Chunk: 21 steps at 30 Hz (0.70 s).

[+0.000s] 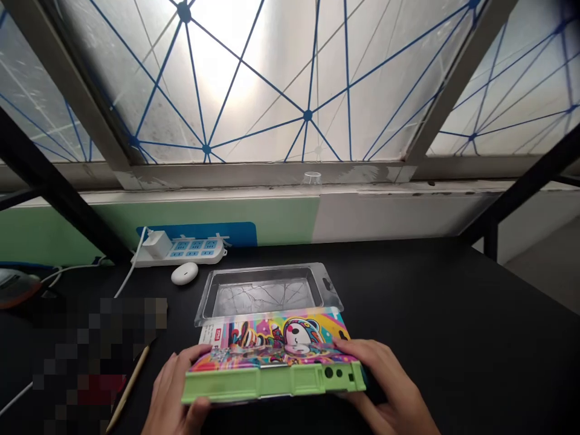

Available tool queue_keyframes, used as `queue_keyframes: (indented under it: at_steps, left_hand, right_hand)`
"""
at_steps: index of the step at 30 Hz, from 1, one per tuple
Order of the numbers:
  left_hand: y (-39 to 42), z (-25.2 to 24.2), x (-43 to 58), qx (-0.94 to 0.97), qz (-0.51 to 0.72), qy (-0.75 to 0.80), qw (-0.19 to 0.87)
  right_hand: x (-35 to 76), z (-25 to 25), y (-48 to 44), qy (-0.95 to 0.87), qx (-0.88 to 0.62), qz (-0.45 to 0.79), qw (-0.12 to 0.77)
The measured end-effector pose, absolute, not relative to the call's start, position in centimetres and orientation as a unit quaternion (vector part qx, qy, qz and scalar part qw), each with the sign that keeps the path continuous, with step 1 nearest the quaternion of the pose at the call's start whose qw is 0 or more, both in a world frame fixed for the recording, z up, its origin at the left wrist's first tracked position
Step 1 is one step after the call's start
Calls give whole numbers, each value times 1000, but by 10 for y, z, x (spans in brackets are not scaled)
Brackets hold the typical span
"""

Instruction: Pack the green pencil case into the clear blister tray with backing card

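A pencil case (281, 382) with a light green plastic side and a colourful printed top is tilted toward me near the table's front. My left hand (174, 389) grips its left end, thumb on the green side and fingers at the top edge. At the right end, my right hand (385, 380) holds it with the thumb on top and the other fingers partly hidden beneath. A bright cartoon card (267, 331) shows just behind the case. Beyond that lies a clear plastic blister shell (263, 275), flat on the table.
On the black table (421, 302), a white power strip (181, 252) with a plugged-in adapter stands by the wall. A white earbud case (184, 273) sits in front of it. A wooden stick (129, 386) lies at left beside a blurred patch. A clear cup (312, 177) rests on the sill.
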<state>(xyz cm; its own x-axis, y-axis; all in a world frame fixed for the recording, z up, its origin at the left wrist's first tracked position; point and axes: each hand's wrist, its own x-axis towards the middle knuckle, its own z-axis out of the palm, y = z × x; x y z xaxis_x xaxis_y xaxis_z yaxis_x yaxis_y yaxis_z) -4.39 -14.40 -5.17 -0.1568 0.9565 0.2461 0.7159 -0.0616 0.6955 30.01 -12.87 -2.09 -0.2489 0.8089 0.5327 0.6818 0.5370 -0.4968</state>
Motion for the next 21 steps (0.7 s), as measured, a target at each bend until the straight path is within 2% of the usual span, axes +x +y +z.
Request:
queue_keyframes:
  at_steps: [3,10,17,21]
  left_hand:
    - [-142,-51,-48,655,343,649,176]
    - [-141,-29,-32,650,307,674,171]
    - [-151,-26,-25,656,328,660,159]
    - [-151,-30,-30,692,304,629,183]
  right_hand:
    - [303,-25,-125,-761,-521,85,378]
    - [298,-27,-113,-706,-634,194,251]
    - [273,-23,-114,-732,-634,-53,244]
    - [229,-6,-110,-813,-533,-81,222]
